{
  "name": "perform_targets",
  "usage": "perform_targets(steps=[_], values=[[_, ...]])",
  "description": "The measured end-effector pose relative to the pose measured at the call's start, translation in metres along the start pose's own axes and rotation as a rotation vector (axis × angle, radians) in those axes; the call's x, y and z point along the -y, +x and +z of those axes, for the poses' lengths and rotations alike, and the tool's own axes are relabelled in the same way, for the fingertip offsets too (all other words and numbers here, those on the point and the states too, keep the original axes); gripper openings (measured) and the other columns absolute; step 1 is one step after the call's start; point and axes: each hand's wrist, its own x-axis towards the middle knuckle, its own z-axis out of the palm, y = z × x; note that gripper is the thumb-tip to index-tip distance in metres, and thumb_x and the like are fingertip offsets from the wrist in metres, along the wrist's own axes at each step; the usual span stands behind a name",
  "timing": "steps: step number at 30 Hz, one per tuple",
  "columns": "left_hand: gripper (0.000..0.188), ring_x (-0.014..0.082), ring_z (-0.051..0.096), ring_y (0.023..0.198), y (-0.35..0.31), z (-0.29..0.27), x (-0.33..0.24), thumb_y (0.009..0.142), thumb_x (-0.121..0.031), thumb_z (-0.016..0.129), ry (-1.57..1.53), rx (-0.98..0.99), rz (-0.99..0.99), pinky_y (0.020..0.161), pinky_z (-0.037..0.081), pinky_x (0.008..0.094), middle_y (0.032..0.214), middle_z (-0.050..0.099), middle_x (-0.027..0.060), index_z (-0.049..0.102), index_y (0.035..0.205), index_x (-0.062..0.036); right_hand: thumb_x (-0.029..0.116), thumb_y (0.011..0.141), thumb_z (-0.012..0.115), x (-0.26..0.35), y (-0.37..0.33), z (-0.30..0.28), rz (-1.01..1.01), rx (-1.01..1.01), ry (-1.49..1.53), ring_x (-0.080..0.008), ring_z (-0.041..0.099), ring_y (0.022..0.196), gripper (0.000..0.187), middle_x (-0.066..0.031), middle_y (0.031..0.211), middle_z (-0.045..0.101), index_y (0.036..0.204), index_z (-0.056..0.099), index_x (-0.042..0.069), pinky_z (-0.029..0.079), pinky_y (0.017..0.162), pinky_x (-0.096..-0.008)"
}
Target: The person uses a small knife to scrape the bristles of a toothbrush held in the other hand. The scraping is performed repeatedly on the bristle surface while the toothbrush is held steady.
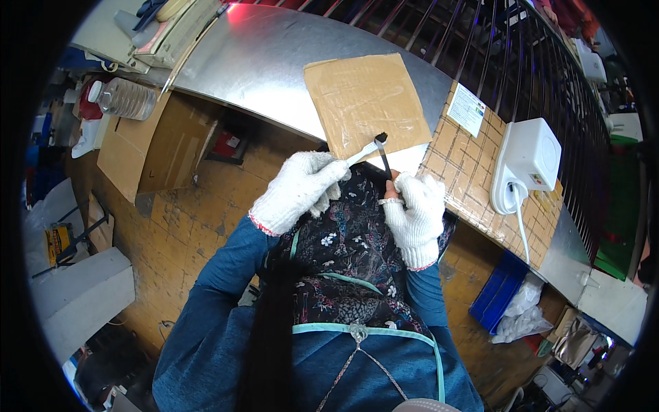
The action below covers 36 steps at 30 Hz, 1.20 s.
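Observation:
My left hand (300, 190), in a white knit glove with a red-edged cuff, is closed on a white-handled brush (358, 155). A dark tuft (381, 138) shows at the brush's far end. My right hand (415, 213), in a similar glove with bare fingertips showing, pinches a thin dark strip (386, 163). The strip's upper end meets the brush tip or lies just beside it; I cannot tell which. Both hands are above my lap at the table's near edge. Just beyond them a flat piece of brown cardboard (367, 96) lies on the metal table (257, 62).
To the right, a white device (532, 161) with a cable plugged in stands on a grid-marked cardboard sheet (467, 172), near a printed card (467, 110). Dark metal bars (439, 31) run behind the table. A large plastic bottle (127, 99) and cardboard box (161, 147) are left; a blue crate (499, 290) is lower right.

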Motion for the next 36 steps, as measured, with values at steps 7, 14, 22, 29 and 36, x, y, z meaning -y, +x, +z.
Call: perform_targets(steps=[7,14,22,29,36], values=[[0.034,0.0075,0.054,0.05,-0.0012,-0.0007,-0.0017,0.099,-0.032,0.059,0.038,0.012,-0.031,0.043,0.043,0.021,0.068,0.061,0.0029,0.066,0.104,0.0012,0.009,0.08,0.073,0.0,-0.0006,0.0005,-0.006,-0.005,0.004,-0.023,0.049,0.062,0.009,-0.0045,0.062,0.052,0.089,0.07,0.007,0.036,0.065,-0.0359],[0.034,0.0079,0.055,0.051,-0.0028,0.0014,-0.0028,0.099,-0.032,0.059,0.06,-0.002,-0.035,0.044,0.043,0.022,0.068,0.061,0.0024,0.066,0.107,0.0006,0.009,0.08,0.073,-0.0005,-0.0009,0.0009,-0.02,-0.027,0.005,-0.0229,0.048,0.062,0.01,-0.0047,0.062,0.051,0.089,0.07,0.007,0.035,0.064,-0.0359],[0.038,0.008,0.055,0.053,-0.0047,0.0046,-0.0039,0.099,-0.032,0.059,0.105,-0.022,-0.019,0.045,0.044,0.0224,0.07,0.062,0.0032,0.065,0.115,0.0018,0.009,0.08,0.073,0.0023,-0.0002,-0.001,0.009,-0.006,0.015,-0.0228,0.048,0.061,0.01,-0.0043,0.062,0.051,0.089,0.07,0.007,0.036,0.064,-0.0356],[0.039,0.0082,0.056,0.053,-0.0051,0.0048,-0.0049,0.099,-0.032,0.058,0.13,-0.026,-0.012,0.046,0.044,0.0227,0.07,0.062,0.0033,0.064,0.117,0.0021,0.007,0.078,0.074,0.0043,-0.0001,-0.0055,-0.004,-0.014,-0.004,-0.0226,0.048,0.062,0.012,-0.0032,0.063,0.052,0.09,0.071,0.007,0.036,0.064,-0.0356],[0.038,0.0081,0.056,0.053,-0.005,0.0048,-0.0049,0.099,-0.032,0.058,0.126,-0.024,-0.019,0.045,0.044,0.0227,0.07,0.062,0.003,0.064,0.117,0.0015,0.008,0.078,0.074,0.004,-0.0006,-0.0041,-0.009,-0.011,0.033,-0.023,0.047,0.063,0.013,-0.0038,0.062,0.051,0.091,0.071,0.007,0.036,0.064,-0.0361]])
